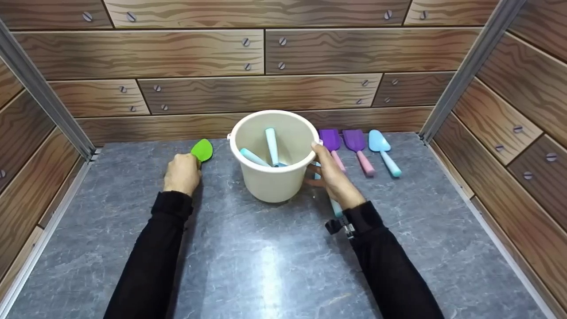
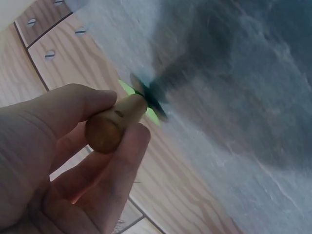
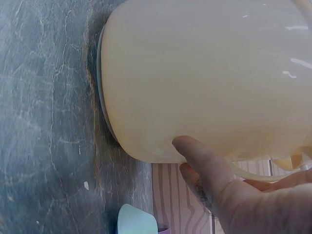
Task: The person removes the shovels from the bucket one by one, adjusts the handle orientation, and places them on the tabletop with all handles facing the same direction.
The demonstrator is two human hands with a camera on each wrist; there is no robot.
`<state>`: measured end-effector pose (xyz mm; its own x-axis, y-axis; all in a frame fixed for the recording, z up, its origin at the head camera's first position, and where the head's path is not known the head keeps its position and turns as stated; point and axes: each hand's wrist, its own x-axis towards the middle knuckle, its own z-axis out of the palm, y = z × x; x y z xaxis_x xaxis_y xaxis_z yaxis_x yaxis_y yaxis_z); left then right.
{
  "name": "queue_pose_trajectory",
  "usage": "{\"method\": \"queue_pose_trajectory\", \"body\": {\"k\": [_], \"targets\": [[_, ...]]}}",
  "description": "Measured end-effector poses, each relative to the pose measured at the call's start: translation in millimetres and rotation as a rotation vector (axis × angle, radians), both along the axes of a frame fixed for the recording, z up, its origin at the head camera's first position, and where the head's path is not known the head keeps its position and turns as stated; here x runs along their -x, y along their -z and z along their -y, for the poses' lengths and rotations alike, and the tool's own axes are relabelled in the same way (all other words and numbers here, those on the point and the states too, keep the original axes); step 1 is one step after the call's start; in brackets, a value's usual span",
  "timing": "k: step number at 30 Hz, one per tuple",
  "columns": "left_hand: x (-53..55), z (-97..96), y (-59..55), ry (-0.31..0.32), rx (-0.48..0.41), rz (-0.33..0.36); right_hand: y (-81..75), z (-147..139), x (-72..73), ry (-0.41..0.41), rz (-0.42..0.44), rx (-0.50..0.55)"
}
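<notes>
My left hand (image 1: 182,173) pinches the wooden handle (image 2: 119,119) of a small toy shovel between thumb and fingers. The shovel's leaf-shaped green blade (image 1: 202,150) points away from me, left of a cream bucket (image 1: 271,184). The bucket stands upright on the table, with two turquoise shovel handles (image 1: 272,146) showing inside; their blades are mostly hidden. At its right side my right hand (image 1: 336,179) holds the bucket, one digit at the rim and other fingers (image 3: 204,158) against the outer wall. Beneath that hand lies a light blue shovel (image 1: 336,208), partly hidden.
To the right of the bucket lie two purple shovels (image 1: 354,139) with pink handles and a light blue shovel (image 1: 379,142) with a turquoise handle. Wood-patterned walls (image 1: 203,53) enclose the grey marbled table (image 1: 248,266) at the back and both sides.
</notes>
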<state>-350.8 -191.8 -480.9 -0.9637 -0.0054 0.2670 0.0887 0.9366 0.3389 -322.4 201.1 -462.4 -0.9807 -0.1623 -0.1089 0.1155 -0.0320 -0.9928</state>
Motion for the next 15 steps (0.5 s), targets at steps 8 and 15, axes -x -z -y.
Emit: {"method": "queue_pose_trajectory", "body": {"k": [8, 15], "targets": [[-0.4, 1.6, 5.1, 0.026, -0.001, 0.064, 0.3, 0.9, -1.2, -0.003, -0.009, 0.008], [-1.3, 2.8, 3.8, 0.043, 0.002, 0.116, 0.8, 0.4, -0.7, 0.0, -0.009, 0.013]]}}
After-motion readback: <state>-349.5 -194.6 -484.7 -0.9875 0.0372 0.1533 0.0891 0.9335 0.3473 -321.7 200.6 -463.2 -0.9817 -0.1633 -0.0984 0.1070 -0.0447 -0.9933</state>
